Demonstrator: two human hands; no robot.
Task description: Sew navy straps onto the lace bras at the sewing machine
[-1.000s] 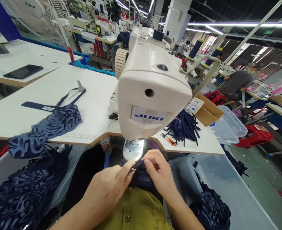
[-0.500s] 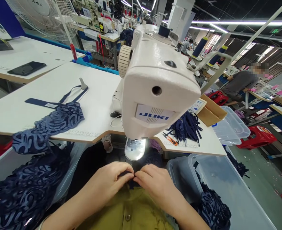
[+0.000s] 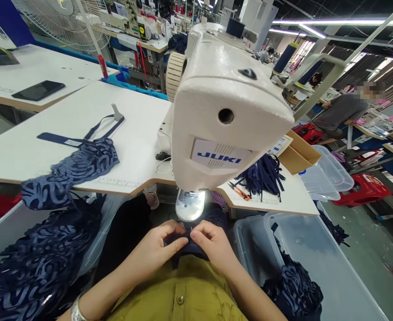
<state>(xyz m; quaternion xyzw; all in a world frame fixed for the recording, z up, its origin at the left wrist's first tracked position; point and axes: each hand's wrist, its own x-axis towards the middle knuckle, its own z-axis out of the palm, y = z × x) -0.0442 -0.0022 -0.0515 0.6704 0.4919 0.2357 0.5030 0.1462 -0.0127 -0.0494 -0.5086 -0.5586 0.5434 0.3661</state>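
Note:
My left hand pinches a dark navy fabric piece between thumb and fingers, just in front of the sewing machine's lit metal bed. On the same piece, my right hand is closed with thumb and fingertips, close beside the left. Part of the fabric hangs below my fingers against the olive shirt. Small reddish bits show at the fingertips, too small to name. Above both hands looms the white sewing machine head, marked JUKI.
A navy patterned lace garment drapes over the left table edge. Right of the machine lie orange thread snips and a bundle of navy straps. Plastic bins with lace pieces flank my lap. A person works farther right.
My hands have moved slightly apart and up toward the machine bed, and more of the navy fabric shows between them. The view has shifted a little.

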